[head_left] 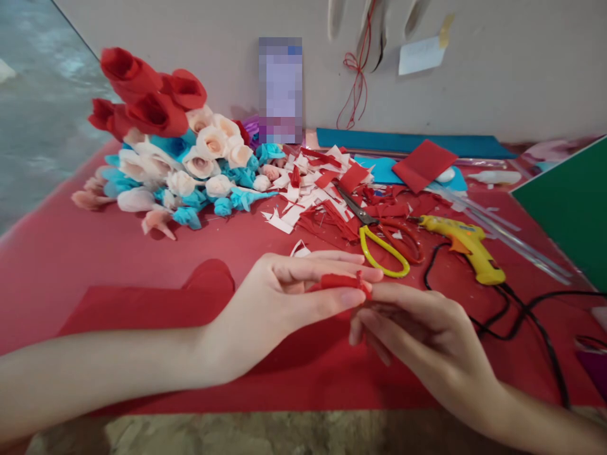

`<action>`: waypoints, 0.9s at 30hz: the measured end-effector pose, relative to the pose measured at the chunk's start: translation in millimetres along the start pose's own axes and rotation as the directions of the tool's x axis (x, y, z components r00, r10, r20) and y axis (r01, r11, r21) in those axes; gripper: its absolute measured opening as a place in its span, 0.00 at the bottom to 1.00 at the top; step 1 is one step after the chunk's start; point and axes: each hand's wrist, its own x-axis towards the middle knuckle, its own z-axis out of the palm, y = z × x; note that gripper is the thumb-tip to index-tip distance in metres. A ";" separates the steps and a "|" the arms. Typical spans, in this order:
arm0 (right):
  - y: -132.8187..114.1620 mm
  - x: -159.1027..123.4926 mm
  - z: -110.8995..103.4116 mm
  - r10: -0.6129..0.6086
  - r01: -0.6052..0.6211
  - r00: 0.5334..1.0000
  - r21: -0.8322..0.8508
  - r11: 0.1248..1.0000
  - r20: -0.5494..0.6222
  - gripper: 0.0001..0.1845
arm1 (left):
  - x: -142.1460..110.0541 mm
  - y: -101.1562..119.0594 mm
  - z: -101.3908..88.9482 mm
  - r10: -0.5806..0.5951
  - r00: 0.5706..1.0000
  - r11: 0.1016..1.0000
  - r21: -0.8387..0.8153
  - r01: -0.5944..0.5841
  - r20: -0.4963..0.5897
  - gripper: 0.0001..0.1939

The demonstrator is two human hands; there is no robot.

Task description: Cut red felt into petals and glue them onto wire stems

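Between the thumb and fingers of my left hand (289, 291) is a small rolled strip of red crepe paper (339, 280), with a twisted bit standing up at its right end. The fingers of my right hand (427, 335) are bent and meet that end, the index finger against it and the thumb just below. Part of the paper is hidden by my left thumb. Just beyond my fingertips lie scissors (385, 253) with one yellow and one red handle. Under my left wrist, red paper sheets (137, 309) and rounded red pieces (211, 278) rest on the red table (42, 278).
Paper flowers in red, cream and blue (190, 158) are heaped at the back left. White and red scraps (317, 189) spread behind the scissors. A yellow glue gun (465, 243) trails a black cord (535, 316) on the right. Clear glue sticks (512, 234) and a green board (569, 202) lie beyond.
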 end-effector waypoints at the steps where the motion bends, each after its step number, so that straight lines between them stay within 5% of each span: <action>1: 0.3 -0.4 -0.2 -0.002 0.002 1.000 -0.006 1.000 0.001 0.09 | 0.1 -0.3 -0.3 0.000 1.000 1.000 0.001 0.000 0.007 0.08; 19: -4.0 -0.4 -5.7 0.051 -0.049 0.998 -0.084 0.995 0.022 0.09 | 4.8 2.3 -1.1 -0.029 0.999 0.998 0.053 0.026 0.045 0.08; 27: -5.2 1.0 -5.1 0.082 -0.083 0.996 0.030 0.996 0.024 0.08 | 2.6 -2.1 -0.5 -0.052 0.998 0.999 -0.005 0.052 0.035 0.07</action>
